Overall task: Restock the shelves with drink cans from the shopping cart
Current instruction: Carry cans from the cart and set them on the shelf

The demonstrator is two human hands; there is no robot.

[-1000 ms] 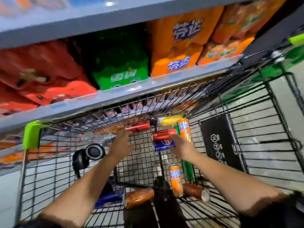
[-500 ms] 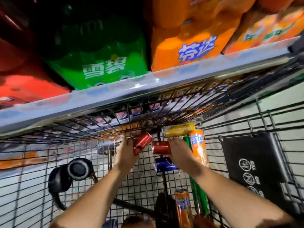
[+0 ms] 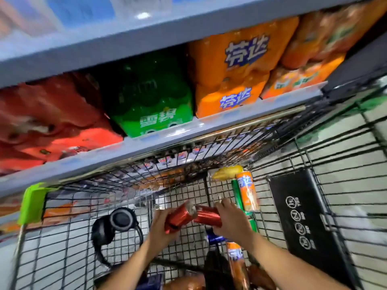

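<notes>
Both red cans have risen off the cart (image 3: pixel 272 155) floor since before.
Left hand (image 3: pixel 162 229) grasps one red can (image 3: pixel 180 216); right hand (image 3: pixel 232 222), at 3 o'clock, grasps the other red can (image 3: pixel 207 215).

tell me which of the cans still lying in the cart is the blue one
The blue can, lying just under the right hand. The other loose cans around it are orange, green or yellow, and the two red cans are held.

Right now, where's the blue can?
In the head view, the blue can lies low in the cart, right of centre, mostly hidden under the right hand.
</notes>
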